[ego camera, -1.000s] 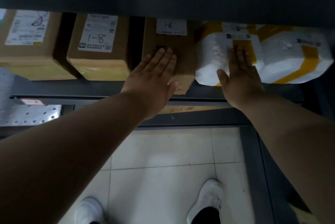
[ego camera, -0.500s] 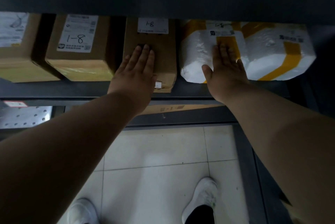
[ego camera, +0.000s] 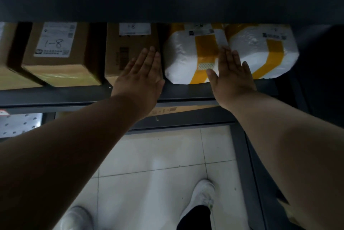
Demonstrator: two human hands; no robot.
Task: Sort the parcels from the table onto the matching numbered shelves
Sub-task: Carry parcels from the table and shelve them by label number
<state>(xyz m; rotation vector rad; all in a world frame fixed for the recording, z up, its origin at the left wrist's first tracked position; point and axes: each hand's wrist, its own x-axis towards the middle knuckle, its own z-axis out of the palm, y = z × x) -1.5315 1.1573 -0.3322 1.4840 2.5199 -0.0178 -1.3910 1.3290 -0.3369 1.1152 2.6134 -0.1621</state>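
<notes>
Shelf (ego camera: 186,92) spans the view, with a dark beam (ego camera: 167,4) over it. On the shelf, left to right:
- a wide brown box (ego camera: 55,50) marked 1-8
- a narrow brown box (ego camera: 128,52), whose small label looks like 1-8 but is faint
- a near white parcel (ego camera: 182,58) and a far white parcel (ego camera: 264,49), both with yellow tape and touching each other

I read the row as goods of one number, set with labels facing out for checking.

Left hand (ego camera: 141,78) lies flat on the narrow brown box's front. Right hand (ego camera: 231,78) lies flat on the near white parcel. Neither holds anything. I judge the palms are pushing these two back from the shelf edge.

Left fingers (ego camera: 149,58) are straight, on the box's right part by its edge. Right fingers (ego camera: 229,56) are straight, with tips at the seam between the white parcels.
</notes>
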